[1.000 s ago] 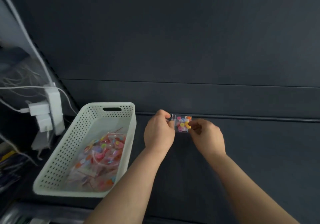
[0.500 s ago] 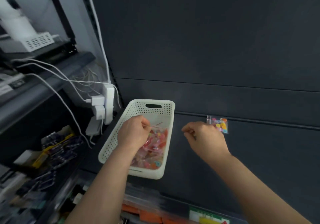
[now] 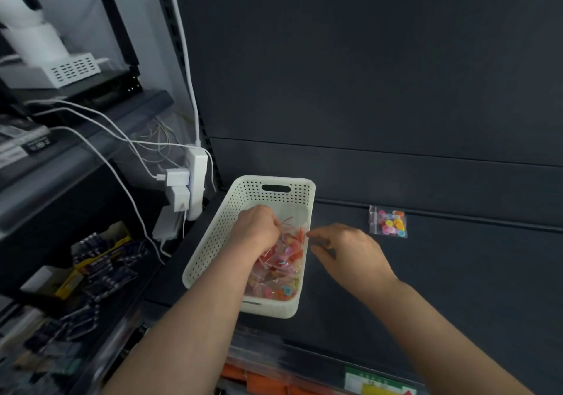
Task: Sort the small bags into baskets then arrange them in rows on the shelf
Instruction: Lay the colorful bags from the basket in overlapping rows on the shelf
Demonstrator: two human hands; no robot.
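Inside the basket point(image 3: 213, 242), your left hand point(image 3: 256, 227) curls among bags point(image 3: 280, 275), its grip hidden; beside the basket, your right hand point(image 3: 347, 251) hangs loose, empty. Clumped bags could lift together and spill.

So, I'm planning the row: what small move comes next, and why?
Probably lift a bag out with the left hand, whose fingers are down among the bags in the basket; only a single bag lies on the shelf, and the right hand hovers empty nearby.
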